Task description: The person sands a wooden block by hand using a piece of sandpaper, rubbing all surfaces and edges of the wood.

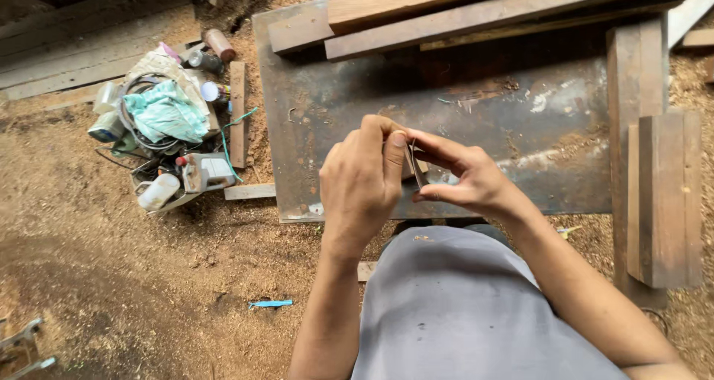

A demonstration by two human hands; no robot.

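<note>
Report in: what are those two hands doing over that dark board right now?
Left hand and right hand together, pinching a thin narrow grey strip. Held above the dark stained board. Nothing between the hands.

The flat sheet (476, 112) on the ground looks like dull, stained metal — matt, scuffed, dusted with sawdust. Planks (662, 194) beside it are rough, weathered wood. The thin strip (416, 168) between the fingers seems matt and papery. A crumpled teal cloth (167, 112) tops glossy plastic bottles (158, 192).
</note>
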